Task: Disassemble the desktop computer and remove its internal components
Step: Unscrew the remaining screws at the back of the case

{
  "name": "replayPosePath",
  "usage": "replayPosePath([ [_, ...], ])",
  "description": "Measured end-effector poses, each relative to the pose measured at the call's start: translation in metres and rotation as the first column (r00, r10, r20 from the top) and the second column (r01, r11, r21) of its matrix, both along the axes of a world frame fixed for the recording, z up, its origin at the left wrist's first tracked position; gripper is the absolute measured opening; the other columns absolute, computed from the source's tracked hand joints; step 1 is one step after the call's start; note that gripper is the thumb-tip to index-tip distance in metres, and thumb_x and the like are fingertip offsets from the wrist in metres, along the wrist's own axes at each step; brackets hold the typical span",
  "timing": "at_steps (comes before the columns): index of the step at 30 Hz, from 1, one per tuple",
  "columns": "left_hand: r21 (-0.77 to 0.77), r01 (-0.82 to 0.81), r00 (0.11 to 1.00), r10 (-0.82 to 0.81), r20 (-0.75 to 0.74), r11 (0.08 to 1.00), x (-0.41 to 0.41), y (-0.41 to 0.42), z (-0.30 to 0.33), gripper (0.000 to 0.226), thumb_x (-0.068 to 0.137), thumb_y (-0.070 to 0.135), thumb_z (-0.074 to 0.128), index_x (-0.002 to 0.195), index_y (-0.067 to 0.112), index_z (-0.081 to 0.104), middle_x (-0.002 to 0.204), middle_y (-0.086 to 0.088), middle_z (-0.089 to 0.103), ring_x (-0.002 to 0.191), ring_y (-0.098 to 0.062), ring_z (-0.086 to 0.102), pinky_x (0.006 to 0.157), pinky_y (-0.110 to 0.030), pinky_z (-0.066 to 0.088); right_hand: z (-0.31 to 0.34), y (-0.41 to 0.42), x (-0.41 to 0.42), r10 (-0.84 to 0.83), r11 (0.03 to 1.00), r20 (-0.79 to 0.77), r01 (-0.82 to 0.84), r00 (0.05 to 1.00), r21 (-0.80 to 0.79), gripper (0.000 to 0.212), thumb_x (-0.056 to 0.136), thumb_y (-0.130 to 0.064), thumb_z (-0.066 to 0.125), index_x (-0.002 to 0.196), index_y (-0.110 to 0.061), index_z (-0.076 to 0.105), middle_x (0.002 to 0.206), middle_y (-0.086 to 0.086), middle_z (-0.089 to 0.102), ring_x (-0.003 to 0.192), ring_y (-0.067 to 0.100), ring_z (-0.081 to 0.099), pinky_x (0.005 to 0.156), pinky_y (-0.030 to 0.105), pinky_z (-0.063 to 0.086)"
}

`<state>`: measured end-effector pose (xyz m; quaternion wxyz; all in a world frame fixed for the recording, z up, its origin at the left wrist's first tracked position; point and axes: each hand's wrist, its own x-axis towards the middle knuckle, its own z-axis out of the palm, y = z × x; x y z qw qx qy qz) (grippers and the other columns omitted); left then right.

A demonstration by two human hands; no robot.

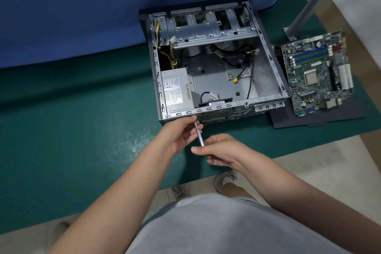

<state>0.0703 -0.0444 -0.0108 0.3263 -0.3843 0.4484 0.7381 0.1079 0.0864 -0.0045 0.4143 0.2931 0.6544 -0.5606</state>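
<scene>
An open desktop computer case [266,47] lies on its side on the green table. Inside it, a grey power supply [177,90] sits at the near left, with yellow cables [172,55] running up from it. Loose black cables [250,76] lie across the bare case floor. A removed motherboard [317,72] rests to the right, on a black side panel [313,118]. A thin metal screwdriver shaft [199,133] is held between both hands just in front of the case. My left hand [181,134] pinches its upper end; my right hand [220,150] grips its lower end.
A blue padded panel [82,6] stands behind the table. A grey metal post [315,0] rises at the back right. The table's near edge [288,155] runs diagonally, with tiled floor and my shoes below it.
</scene>
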Motion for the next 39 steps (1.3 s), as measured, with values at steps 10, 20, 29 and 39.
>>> replayPosePath([
  [10,-0.021,-0.077,0.996,0.076,-0.048,0.997,0.003,0.009,-0.003,0.011,0.091,0.01,0.055,0.081,0.011,0.057,0.072,-0.003,0.062,0.058,-0.011,0.067,0.053,-0.021,0.056,0.002,0.006,0.007,0.086,0.996,-0.123,-0.085,0.989,0.008,0.018,0.077,-0.012,0.077,0.085,-0.007,0.061,0.069,0.006,0.062,0.052,0.007,0.06,0.053,0.02,0.054],
  [20,0.073,-0.076,0.997,0.078,-0.029,0.994,0.01,0.01,-0.011,0.015,0.095,0.017,0.05,0.084,0.015,0.06,0.079,0.001,0.066,0.077,-0.013,0.061,0.078,-0.027,0.049,0.004,0.009,0.011,0.093,0.993,-0.073,-0.098,0.993,-0.067,0.005,0.093,-0.011,0.058,0.093,-0.01,0.063,0.08,0.005,0.069,0.064,0.011,0.065,0.061,0.021,0.057],
  [29,-0.715,0.248,0.898,-0.432,-0.084,0.654,0.027,-0.035,-0.076,0.02,0.084,0.017,0.066,0.065,0.013,0.06,0.063,-0.005,0.061,0.061,-0.019,0.054,0.064,-0.027,0.042,-0.001,0.009,0.017,0.131,0.991,-0.028,-0.131,0.991,0.007,0.018,0.096,-0.011,0.052,0.111,-0.004,0.06,0.08,0.002,0.063,0.065,0.01,0.057,0.061,0.018,0.053],
  [39,-0.884,0.378,0.74,-0.664,0.109,0.275,0.033,-0.067,-0.125,0.014,0.084,0.025,0.067,0.083,0.011,0.064,0.082,-0.008,0.065,0.077,-0.027,0.059,0.064,-0.024,0.038,-0.041,-0.017,0.025,0.168,0.985,0.065,-0.17,0.984,0.022,0.021,0.098,-0.01,0.048,0.113,-0.002,0.06,0.076,0.002,0.058,0.056,0.009,0.045,0.046,0.015,0.046],
])
